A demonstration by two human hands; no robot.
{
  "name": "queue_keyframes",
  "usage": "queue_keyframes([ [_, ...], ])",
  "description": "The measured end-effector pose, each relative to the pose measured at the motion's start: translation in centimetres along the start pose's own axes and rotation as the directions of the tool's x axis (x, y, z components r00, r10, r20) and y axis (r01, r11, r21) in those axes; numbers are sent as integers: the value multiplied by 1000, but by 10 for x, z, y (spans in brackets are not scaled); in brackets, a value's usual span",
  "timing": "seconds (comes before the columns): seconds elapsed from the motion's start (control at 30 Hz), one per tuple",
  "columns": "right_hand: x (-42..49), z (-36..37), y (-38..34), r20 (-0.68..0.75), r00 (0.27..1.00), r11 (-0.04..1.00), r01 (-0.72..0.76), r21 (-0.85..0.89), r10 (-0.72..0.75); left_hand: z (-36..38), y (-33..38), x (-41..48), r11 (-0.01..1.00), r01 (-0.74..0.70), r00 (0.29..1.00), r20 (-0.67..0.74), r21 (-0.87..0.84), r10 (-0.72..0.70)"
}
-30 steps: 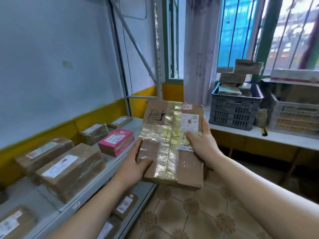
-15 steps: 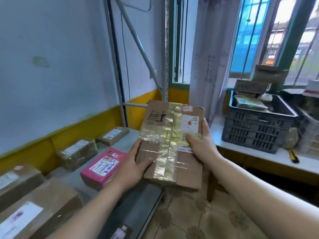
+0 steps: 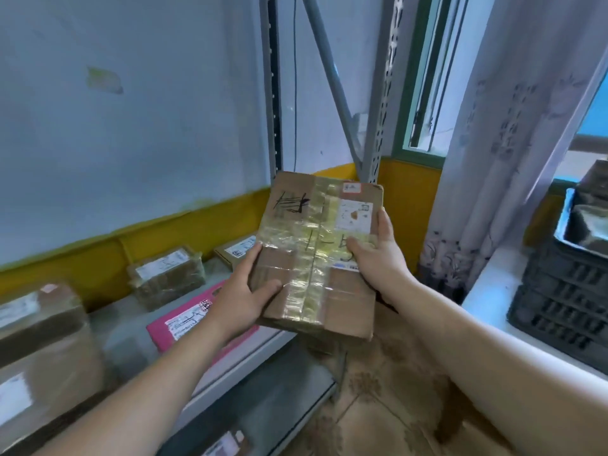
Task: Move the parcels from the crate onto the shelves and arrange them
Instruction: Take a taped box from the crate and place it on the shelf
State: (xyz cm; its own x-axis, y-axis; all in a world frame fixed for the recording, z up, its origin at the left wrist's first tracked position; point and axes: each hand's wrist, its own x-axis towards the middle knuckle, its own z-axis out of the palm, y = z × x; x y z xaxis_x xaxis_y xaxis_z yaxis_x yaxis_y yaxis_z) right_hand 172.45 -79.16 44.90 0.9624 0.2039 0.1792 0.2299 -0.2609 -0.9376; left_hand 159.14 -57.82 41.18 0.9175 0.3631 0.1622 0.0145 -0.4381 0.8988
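I hold a flat brown cardboard parcel [image 3: 320,255], wrapped in clear tape with a white label and black scribbles, in the air above the right end of the grey shelf [image 3: 250,353]. My left hand [image 3: 243,294] grips its left edge, thumb on top. My right hand [image 3: 378,255] grips its right edge, thumb across the tape. On the shelf lie a pink parcel [image 3: 184,320], a taped brown parcel [image 3: 167,274], a small brown box [image 3: 235,251] behind it, and a large brown parcel [image 3: 42,353] at the left. The dark crate [image 3: 566,311] stands at the right edge with parcels inside.
The shelf's grey uprights [image 3: 271,93] and diagonal brace [image 3: 332,77] rise behind the held parcel. A lower shelf [image 3: 263,406] holds another labelled parcel [image 3: 227,442]. A curtain [image 3: 493,159] hangs by the window. The crate sits on a white ledge [image 3: 493,307]; tiled floor lies below.
The view has swung left and closer to the shelf. The held parcel now hangs over the shelf's right end, near the pink parcel. The crate has slid to the right edge of view.
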Motion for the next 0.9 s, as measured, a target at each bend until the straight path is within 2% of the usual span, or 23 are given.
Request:
queue_keyframes([
  [0.37, 88, 41, 24, 282, 959, 999, 39, -34, -28, 13, -15, 26, 980, 198, 963, -188, 9, -193],
  [0.57, 126, 73, 41, 334, 942, 999, -9, -38, 21, 11, -39, 56, 966, 255, 954, -171, 40, -245],
  [0.73, 152, 86, 63, 364, 929, 993, -25, -118, 67, 24, -61, 81, 948, 312, 943, -146, 61, -300],
  [0.9, 183, 91, 87, 443, 883, 976, -64, -209, 153, 45, -75, 93, 919, 385, 917, -145, 90, -371],
])
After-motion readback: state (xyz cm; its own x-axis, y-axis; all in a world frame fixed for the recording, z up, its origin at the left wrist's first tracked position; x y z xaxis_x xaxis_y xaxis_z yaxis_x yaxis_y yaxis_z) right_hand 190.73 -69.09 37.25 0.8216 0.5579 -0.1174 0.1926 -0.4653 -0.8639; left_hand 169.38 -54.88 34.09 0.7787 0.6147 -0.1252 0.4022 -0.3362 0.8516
